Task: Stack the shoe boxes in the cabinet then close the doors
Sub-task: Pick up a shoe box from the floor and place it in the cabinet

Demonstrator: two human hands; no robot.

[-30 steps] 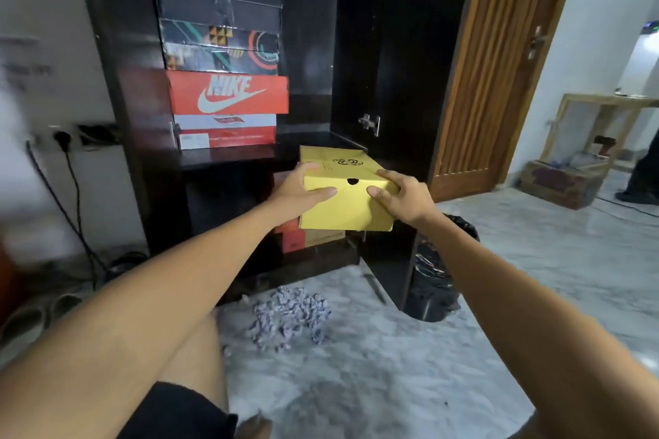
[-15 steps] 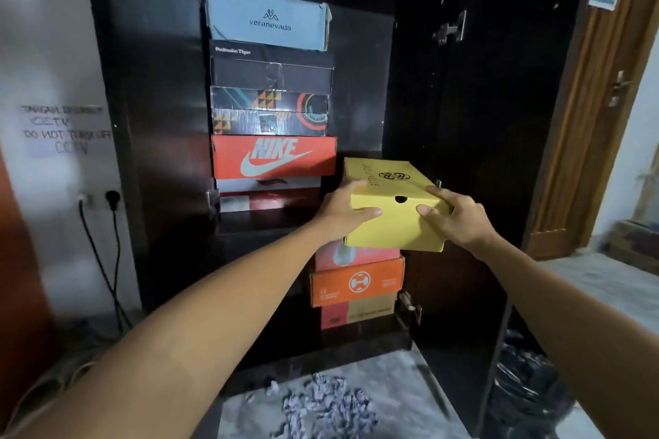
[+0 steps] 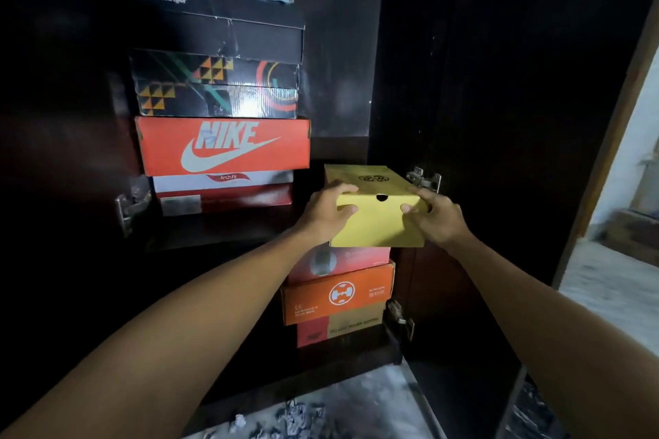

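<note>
The yellow shoe box (image 3: pixel 378 221) is gripped at its near corners by the left hand (image 3: pixel 326 214) and right hand (image 3: pixel 437 216), fingers curled. It is positioned above the orange box (image 3: pixel 337 296).

Dark wooden cabinet (image 3: pixel 499 118), doors open. The upper shelf (image 3: pixel 221 230), up-left of the left grip (image 3: pixel 326 212), carries a red-and-white cardboard box (image 3: pixel 224 194) under a tall stack. The bottom shelf (image 3: pixel 321 363), below both grips, has a red-and-tan cardboard box (image 3: pixel 338 330) on it. Grey marble floor (image 3: pixel 356 410) out front has crumpled paper bits (image 3: pixel 285 419).

Yellow shoe box (image 3: pixel 378 221) — atop lower stack.
</note>
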